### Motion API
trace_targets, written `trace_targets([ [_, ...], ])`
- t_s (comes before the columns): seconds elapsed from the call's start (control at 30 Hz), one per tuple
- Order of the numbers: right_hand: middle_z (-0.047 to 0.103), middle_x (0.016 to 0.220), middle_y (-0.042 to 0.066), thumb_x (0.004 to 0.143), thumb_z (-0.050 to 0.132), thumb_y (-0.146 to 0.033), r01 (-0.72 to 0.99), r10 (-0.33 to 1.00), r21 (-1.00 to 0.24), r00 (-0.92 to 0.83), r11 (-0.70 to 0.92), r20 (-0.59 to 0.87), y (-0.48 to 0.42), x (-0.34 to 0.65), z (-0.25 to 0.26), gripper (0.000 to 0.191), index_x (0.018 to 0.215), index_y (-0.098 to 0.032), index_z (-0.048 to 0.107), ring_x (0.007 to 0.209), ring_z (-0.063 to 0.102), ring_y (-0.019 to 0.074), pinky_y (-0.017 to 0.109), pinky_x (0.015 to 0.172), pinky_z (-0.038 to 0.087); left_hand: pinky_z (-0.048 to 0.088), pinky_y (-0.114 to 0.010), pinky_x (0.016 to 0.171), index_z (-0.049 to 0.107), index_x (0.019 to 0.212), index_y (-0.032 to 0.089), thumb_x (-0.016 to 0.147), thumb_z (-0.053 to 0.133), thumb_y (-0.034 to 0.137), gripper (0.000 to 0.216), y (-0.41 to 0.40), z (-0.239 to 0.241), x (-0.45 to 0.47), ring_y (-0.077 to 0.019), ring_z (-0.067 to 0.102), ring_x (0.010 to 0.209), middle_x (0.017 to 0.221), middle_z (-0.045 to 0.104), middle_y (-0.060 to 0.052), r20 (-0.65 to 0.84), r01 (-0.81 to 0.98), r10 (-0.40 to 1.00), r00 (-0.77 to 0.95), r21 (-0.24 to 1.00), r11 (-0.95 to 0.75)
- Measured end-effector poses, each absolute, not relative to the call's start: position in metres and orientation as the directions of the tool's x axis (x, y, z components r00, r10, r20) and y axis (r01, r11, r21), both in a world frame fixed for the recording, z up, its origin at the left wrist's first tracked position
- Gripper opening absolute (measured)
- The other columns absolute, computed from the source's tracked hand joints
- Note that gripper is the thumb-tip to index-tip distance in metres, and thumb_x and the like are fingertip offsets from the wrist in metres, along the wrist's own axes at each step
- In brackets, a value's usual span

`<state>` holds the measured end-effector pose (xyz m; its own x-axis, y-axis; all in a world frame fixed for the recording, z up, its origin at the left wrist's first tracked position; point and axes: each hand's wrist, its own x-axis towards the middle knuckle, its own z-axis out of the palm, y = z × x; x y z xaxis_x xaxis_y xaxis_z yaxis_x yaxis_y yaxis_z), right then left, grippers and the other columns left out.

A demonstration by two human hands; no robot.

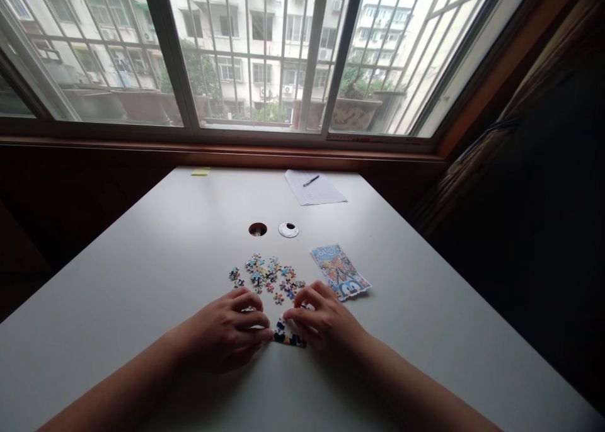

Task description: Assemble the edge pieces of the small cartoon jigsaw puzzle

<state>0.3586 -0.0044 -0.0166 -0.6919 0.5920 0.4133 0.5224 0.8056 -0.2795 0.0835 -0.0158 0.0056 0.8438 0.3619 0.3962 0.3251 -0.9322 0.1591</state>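
Head cam: 2 bare hands down at the near part of a white table, with a small joined puzzle section sitting right between them. It's mostly dark blue with some white and orange-ish bits along the near edge.

Left hand comes in from the left, fingers curled and fairly close together, tips right at the section's left edge. Can't tell if there's a piece tucked in there. Right hand is bent over the section's right side, thumb and fingers drawn in narrow. Might be touching, but whether it's pinching a piece I honestly can't tell.

Just beyond the hands there's a loose scatter of puzzle pieces, lots of colors, some overlapping. A bright blue picture sheet lies to the right of the pile, close to the right hand.

Further back: a round hole in the tabletop, a round cap beside it, then white paper with a pen on top. Yellow strip near the far left corner, and a barred window behind it all.
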Motion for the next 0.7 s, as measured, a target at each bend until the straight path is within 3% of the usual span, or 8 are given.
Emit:
trace_targets([
  [0.37, 0.063, 0.101, 0.007, 0.093, 0.06, -0.021, 0.507, 0.586, -0.295, -0.704, 0.81, 0.4, -0.0046, 0.3587, -0.0173, 0.018, 0.107, -0.027, 0.07, 0.095, 0.05, 0.0228, 0.039, 0.086, 0.043, 0.049, -0.042, 0.09, 0.063, 0.122, 0.022, 0.088, 0.06, 0.015, 0.035, -0.0163, 0.0067, 0.0826, -0.0245, 0.057, 0.101, 0.11, 0.071, -0.008, 0.387, 0.287, 0.336, 0.859, 0.18, -0.941],
  [0.7, 0.065, 0.096, 0.005, 0.093, 0.064, -0.024, 0.48, 0.571, -0.311, -0.708, 0.821, 0.416, -0.0002, 0.3588, -0.0231, 0.013, 0.102, -0.028, 0.071, 0.093, 0.05, 0.0218, 0.038, 0.086, 0.043, 0.047, -0.04, 0.092, 0.064, 0.12, 0.023, 0.087, 0.063, 0.015, 0.034, -0.0171, 0.0102, 0.0843, -0.0236, 0.058, 0.101, 0.106, 0.071, -0.006, 0.353, 0.282, 0.335, 0.874, 0.193, -0.94],
])
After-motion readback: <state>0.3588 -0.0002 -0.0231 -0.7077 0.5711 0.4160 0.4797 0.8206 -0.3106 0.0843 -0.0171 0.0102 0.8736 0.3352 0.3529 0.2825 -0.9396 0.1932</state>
